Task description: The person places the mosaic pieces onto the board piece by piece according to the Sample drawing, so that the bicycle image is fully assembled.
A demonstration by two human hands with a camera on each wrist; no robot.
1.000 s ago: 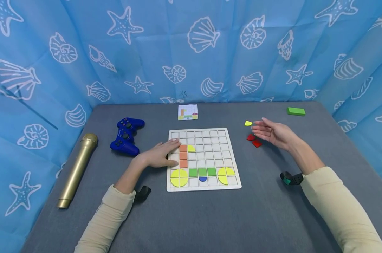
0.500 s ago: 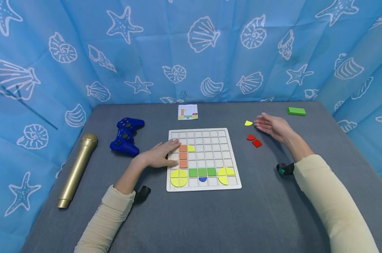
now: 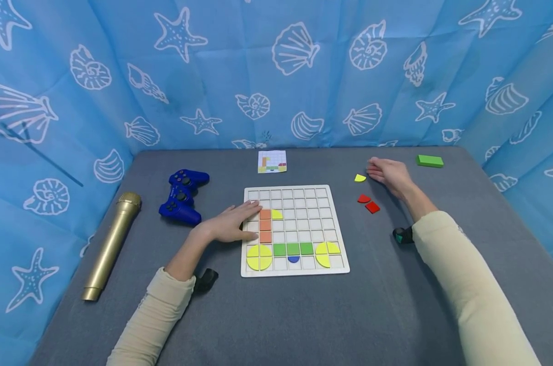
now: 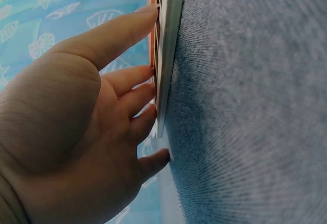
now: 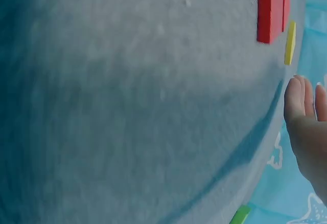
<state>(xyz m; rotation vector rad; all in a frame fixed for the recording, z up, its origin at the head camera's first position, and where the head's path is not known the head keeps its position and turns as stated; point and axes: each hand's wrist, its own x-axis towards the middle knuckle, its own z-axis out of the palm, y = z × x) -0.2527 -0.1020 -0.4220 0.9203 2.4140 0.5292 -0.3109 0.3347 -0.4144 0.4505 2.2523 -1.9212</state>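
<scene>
My left hand rests on the left edge of a white grid board, fingers spread and thumb apart; the left wrist view has its fingertips at the board's rim. Set in the board are orange squares, green squares, a blue half-round piece and yellow quarter-round pieces. My right hand hovers just right of a loose yellow quarter-round piece, holding nothing, its fingers loosely bent. Nearer me lie a red quarter-round piece and a red square.
A small pattern card lies behind the board. To the left are a blue game controller and a gold microphone. A green block sits at the back right. A blue shell-print curtain borders the table.
My right hand has shifted slightly back and turned palm-down beside the yellow piece, its forearm swinging left. The left hand and the board stay still.
</scene>
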